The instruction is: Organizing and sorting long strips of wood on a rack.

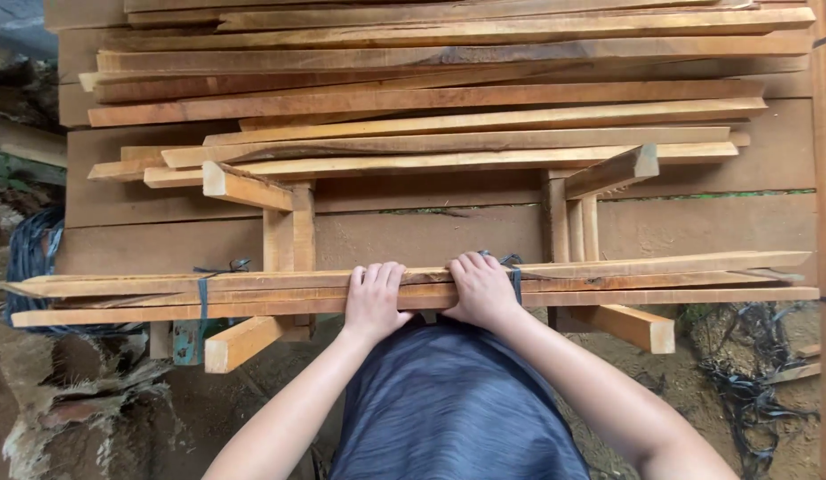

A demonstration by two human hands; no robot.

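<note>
Across the near rail of the wooden rack (288, 236) lies a bundle of long slats (609, 280), tied with dark strapping (202, 298). Both hands rest side by side on the bundle's middle: the left hand (374, 298) curls its fingers over the far edge, and the right hand (481, 289) does likewise, each clamped on the slats. Beyond the rack sits a loose stack of slats (449, 98). Judging from this, gripping a little wider apart would steady so long a bundle better.
</note>
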